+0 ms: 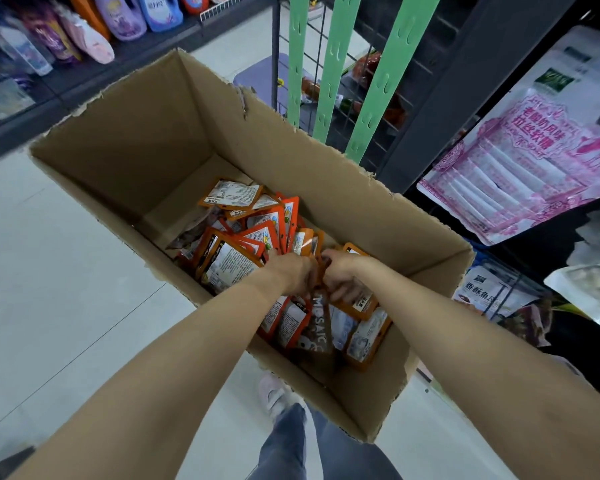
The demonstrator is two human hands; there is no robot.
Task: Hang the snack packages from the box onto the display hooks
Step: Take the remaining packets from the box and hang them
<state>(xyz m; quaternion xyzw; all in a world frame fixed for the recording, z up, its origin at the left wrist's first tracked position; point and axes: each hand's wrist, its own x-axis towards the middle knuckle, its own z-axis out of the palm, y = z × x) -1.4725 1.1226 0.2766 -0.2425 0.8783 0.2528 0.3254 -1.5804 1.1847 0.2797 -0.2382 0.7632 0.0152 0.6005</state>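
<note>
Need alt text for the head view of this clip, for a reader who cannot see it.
Both bare hands, left hand and right hand, reach into a large open brown cardboard box and grip orange-edged snack packages piled at its bottom. Empty green plastic hanging strips on a dark wire rack stand just beyond the box.

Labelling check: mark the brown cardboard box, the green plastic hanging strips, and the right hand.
brown cardboard box [125, 147], head view, inner left wall
green plastic hanging strips [378, 91], head view, middle of right strip
right hand [342, 277], head view, back of hand
</note>
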